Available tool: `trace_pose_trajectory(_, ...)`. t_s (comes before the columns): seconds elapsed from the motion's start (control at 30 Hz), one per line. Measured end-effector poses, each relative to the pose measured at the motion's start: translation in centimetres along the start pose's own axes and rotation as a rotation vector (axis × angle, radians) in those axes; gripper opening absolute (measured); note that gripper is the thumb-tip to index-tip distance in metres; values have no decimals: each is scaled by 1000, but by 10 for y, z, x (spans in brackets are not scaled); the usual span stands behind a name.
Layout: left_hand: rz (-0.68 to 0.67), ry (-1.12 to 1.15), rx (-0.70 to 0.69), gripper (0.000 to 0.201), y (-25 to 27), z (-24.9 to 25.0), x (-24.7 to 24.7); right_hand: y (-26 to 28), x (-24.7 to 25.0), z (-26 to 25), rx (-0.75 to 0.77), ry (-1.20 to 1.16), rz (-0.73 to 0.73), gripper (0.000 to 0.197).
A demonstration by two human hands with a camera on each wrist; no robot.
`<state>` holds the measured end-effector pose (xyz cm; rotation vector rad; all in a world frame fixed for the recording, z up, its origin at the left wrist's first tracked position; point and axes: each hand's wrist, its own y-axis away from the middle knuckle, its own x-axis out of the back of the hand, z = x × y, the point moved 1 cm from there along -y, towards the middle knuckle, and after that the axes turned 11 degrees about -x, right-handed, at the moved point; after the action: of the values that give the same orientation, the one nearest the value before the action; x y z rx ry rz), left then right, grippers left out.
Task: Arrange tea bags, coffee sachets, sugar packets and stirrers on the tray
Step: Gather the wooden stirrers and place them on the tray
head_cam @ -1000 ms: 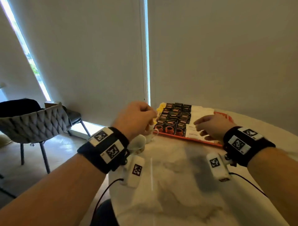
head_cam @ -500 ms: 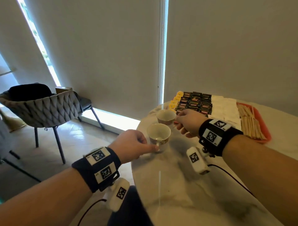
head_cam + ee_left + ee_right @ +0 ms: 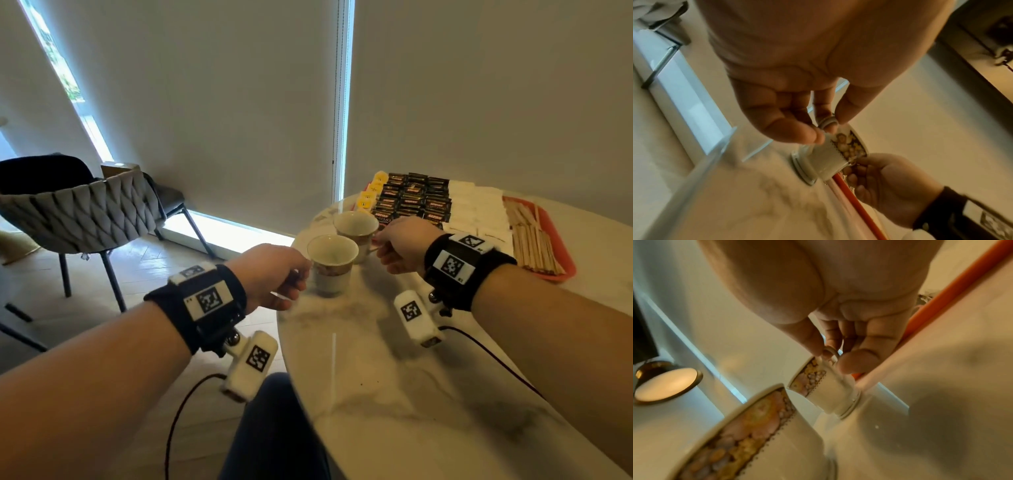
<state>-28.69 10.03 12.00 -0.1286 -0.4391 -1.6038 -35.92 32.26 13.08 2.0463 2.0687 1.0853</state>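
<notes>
Left hand [image 3: 274,270] pinches near cup [image 3: 331,263] by its handle; right hand [image 3: 400,248] pinches far cup [image 3: 356,230] likewise, tray [image 3: 561,253] just beyond.

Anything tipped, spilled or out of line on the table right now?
Nothing stands out. Both teacups stand upright on the marble table, each pinched by its handle by the left hand and right hand. Sachets and wooden stirrers lie in tidy rows on the orange tray.
</notes>
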Motion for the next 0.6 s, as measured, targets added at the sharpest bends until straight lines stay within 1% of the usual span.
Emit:
trace_pose_trajectory(0.13,-27,83,33,19,0,17,-1,12,15,13,-1,-123,23,25)
trace_pose_trajectory(0.27,-116,83,-4,19,1,45,-30,29,52,35,-10,-252,107,21)
trace_pose_trajectory(0.33,-181,81,-36,18,0,61,-58,40,81,53,-23,-297,169,18)
trace_pose_trajectory(0.43,-268,94,-67,16,-4,84,-115,57,131,90,-43,-354,266,15)
trace_pose_trajectory(0.6,-455,192,-49,17,-11,113,-224,73,213,160,-117,-390,485,15)
